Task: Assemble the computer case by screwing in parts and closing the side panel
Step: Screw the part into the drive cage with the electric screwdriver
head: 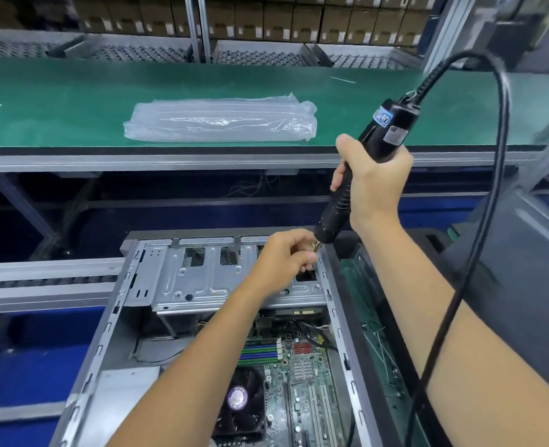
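An open computer case lies on its side in front of me, motherboard and a silver drive cage showing inside. My right hand grips a black electric screwdriver, tilted, its tip down at the cage's far right corner. My left hand has its fingers curled at the screwdriver's bit, pinching there; whether a screw sits under the fingertips is hidden. The tool's black cable loops up and down over my right forearm.
A green conveyor belt runs across behind the case, carrying a folded clear plastic bag. A dark side panel stands at the right. A green mat with loose wire ties lies right of the case. Shelves of boxes fill the back.
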